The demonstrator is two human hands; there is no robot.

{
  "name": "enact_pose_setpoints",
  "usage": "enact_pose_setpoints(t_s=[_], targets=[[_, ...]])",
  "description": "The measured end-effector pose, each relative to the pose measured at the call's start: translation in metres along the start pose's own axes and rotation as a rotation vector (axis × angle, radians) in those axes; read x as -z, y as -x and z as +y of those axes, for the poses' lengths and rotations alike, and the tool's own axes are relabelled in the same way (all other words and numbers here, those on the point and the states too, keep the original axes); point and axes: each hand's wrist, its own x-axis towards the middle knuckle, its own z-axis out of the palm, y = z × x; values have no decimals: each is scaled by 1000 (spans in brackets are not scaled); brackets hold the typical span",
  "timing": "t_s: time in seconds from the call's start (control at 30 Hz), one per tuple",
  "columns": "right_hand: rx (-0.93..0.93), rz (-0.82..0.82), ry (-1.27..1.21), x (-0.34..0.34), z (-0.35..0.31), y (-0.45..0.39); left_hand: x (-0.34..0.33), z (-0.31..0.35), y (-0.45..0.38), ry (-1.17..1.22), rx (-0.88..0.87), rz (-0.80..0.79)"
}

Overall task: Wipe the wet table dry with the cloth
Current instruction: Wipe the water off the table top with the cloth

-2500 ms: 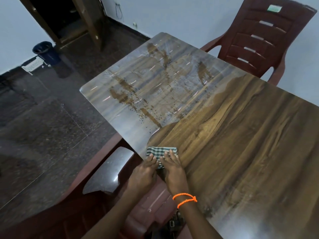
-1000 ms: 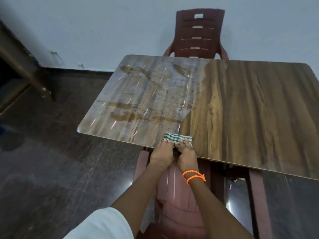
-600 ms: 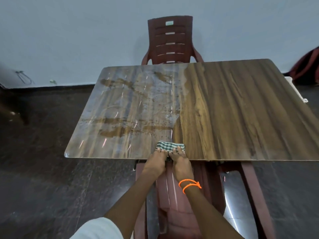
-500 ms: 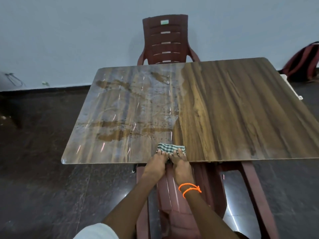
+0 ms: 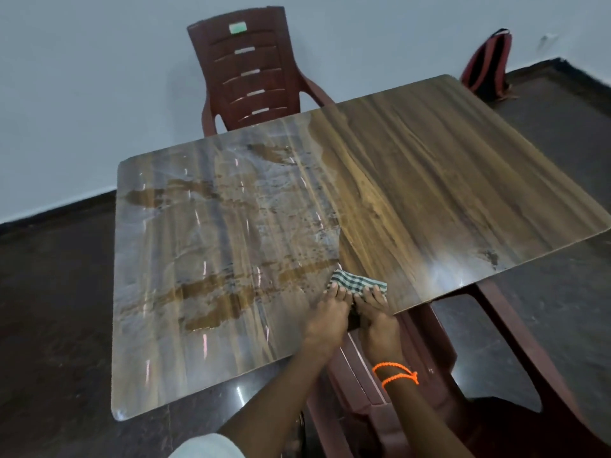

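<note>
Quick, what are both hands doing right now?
Left hand: open, fingers flat, pressing the checked cloth on the table.
Right hand: open, also pressing the cloth.

Both forearms reach forward side by side from the bottom of the view toward the near edge of the table (image 5: 198,358). The left hand (image 5: 327,317) and the right hand (image 5: 377,320) lie palm down, close together and almost touching. Their fingers stretch forward, fairly straight, and the fingertips (image 5: 339,290) press on the near part of the folded checked cloth (image 5: 358,281). The right wrist wears an orange cord bracelet (image 5: 395,373) looped twice. A white sleeve (image 5: 206,447) covers the upper left arm at the bottom edge.
</note>
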Motion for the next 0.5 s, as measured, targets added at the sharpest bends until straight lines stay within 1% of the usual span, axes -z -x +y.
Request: enact_pose_setpoints(t_s=[0.1,0.17,0.23,0.3,0.33,0.4,0.5], targets=[[-59,29,-2,-17,-16,-8,10,-17,-3,41,-41,16],[-82,19,-21,-26,-22,4,9,-28,5,44,-65,5],[-61,11,-36,-28,-25,23,2,-34,19,43,-49,-55],[10,-28,-19,-24,-24,42,-4,-37,41,63,-58,-81],[43,-53,-8,-21,-23,48,-5,-38,53,48,-83,-77],[85,-88,19,-11,-20,54,-4,-31,73,-12,-153,-144],[67,-69,73,10,-8,46,4,-7,73,-61,-247,-191]])
